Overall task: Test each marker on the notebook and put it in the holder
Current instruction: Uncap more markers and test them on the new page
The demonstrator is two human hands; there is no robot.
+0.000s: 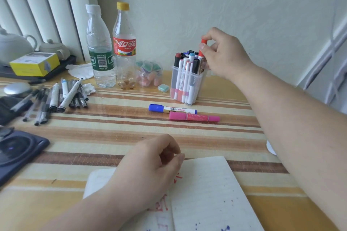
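Observation:
My right hand [223, 52] pinches a red-capped marker [202, 48] upright over the right side of the clear plastic holder [185, 88], its lower end down among several markers standing there. On the open notebook [206, 193], which shows red and blue test marks, rests my left hand [150, 167] with loosely curled fingers and nothing in it. In front of the holder two markers lie on the table, one with a blue cap [171, 108] and one pink [194, 117].
A pile of pens [62, 97] lies at the left. Two plastic bottles [112, 47] and a small jar [149, 74] stand behind. A dark device [16, 152] sits at the left edge. A yellow box [34, 63] and teapots are at far left.

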